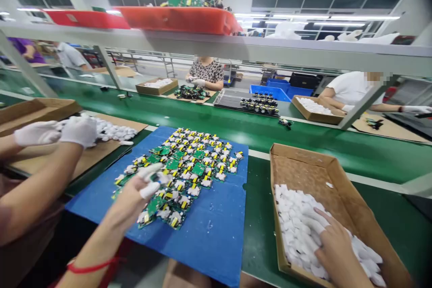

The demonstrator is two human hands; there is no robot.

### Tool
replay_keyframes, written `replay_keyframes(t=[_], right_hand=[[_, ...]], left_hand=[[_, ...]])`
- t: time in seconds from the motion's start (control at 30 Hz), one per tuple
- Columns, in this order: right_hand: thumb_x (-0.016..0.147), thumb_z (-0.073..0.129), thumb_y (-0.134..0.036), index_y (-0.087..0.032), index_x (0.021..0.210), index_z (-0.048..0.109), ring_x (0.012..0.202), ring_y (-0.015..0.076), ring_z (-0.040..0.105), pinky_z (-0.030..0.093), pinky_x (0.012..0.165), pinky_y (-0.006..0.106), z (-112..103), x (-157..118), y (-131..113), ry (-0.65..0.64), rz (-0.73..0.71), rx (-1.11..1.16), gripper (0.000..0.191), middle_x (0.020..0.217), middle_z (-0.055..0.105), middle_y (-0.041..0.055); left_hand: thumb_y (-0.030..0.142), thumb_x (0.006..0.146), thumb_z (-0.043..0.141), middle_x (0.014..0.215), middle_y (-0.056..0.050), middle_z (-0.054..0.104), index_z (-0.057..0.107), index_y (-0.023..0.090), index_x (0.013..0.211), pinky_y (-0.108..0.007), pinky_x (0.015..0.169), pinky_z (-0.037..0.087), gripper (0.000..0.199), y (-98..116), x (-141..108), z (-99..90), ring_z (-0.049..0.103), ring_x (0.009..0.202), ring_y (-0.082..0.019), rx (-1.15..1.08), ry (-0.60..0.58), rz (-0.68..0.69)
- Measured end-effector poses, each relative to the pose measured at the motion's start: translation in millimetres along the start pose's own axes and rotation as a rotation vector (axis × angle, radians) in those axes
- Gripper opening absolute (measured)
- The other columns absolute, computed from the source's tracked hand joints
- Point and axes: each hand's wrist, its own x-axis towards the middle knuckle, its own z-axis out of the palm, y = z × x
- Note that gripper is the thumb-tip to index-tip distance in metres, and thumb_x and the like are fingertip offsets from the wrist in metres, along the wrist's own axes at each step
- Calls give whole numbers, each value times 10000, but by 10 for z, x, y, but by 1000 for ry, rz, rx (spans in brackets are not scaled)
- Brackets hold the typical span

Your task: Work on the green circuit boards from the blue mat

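Left hand (137,191): fingers parted at green-yellow circuit boards (198,169); hold unclear.
Right hand (335,239): in small white pieces (293,218), grip unclear.
Brown cardboard tray (299,167): long axis far-left to near-right.

We are in an electronics assembly hall: co-workers in white gloves sit along a green conveyor line (263,139), small circuit boards (198,169) cover a blue sheet (216,234), and red bins (178,20) stand on the shelf (270,47) above us.
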Motion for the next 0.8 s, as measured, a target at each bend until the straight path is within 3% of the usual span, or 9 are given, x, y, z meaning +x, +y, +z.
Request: replay_keyframes(t=[0.07, 0.1, 0.13, 0.23, 0.33, 0.4, 0.5, 0.63, 0.8], right_hand=[[525, 444, -76, -184, 563, 553, 1172, 355, 443, 365, 937, 484, 36, -16, 30, 11, -9, 7, 159, 967, 649, 113], [520, 448, -91, -180, 591, 566, 1161, 358, 454, 377, 924, 479, 41, -16, 42, 19, -10, 15, 164, 1003, 642, 115], [518, 451, -107, -176, 632, 583, 1146, 360, 469, 388, 911, 475, 39, -10, 51, 31, -14, 27, 187, 1024, 638, 118], [517, 444, -134, -145, 802, 632, 1050, 350, 544, 418, 863, 468, 13, 21, 64, 73, -83, 60, 342, 1010, 651, 128], [536, 417, -119, -116, 869, 634, 940, 336, 597, 394, 880, 511, -11, 35, 52, 82, -102, 66, 397, 950, 670, 129], [567, 415, -115, -136, 853, 632, 917, 326, 605, 358, 918, 537, -16, 18, 49, 41, -92, 81, 359, 923, 677, 107], [619, 457, -164, -161, 873, 632, 908, 321, 601, 379, 902, 526, -1, -45, 83, 28, -73, 122, 309, 916, 674, 91], [673, 486, -248, -176, 912, 633, 895, 333, 587, 453, 762, 451, 49, -148, 153, 158, 36, 156, 290, 908, 655, 104], [706, 479, -265, -207, 829, 627, 724, 278, 592, 442, 610, 360, 99, -186, 172, 298, 163, 180, 201, 727, 622, 72]], left_hand=[[52, 621, 732, 696, -41, 702, 673, 87, 821, -205, 623, 531, 211, -254, -81, 86, 651, 648, -149, -127, -29, -62], [84, 679, 692, 703, -85, 708, 673, 77, 748, -252, 655, 552, 71, -359, -125, 116, 666, 677, -185, -277, -45, -168], [105, 750, 625, 713, -125, 709, 671, 64, 721, -273, 686, 559, 68, -446, -173, 149, 674, 701, -199, -400, -63, -258], [151, 903, 369, 806, -176, 711, 674, 38, 818, -242, 765, 549, 336, -607, -329, 296, 684, 812, -183, -535, -93, -291], [209, 939, 262, 948, -201, 696, 650, 10, 953, -224, 849, 514, 436, -667, -475, 461, 655, 944, -174, -702, -262, -305], [228, 937, 291, 994, -204, 686, 643, -7, 974, -212, 882, 492, 424, -682, -553, 533, 637, 987, -174, -776, -369, -341], [219, 912, 391, 1021, -197, 680, 637, -17, 992, -202, 895, 482, 350, -690, -640, 583, 625, 1010, -178, -830, -436, -398], [202, 882, 469, 998, -192, 689, 634, -26, 993, -199, 876, 494, 302, -672, -710, 634, 644, 971, -179, -858, -408, -479], [175, 868, 500, 1002, -178, 692, 638, -25, 982, -188, 865, 498, 268, -620, -767, 719, 645, 966, -174, -891, -387, -543]])
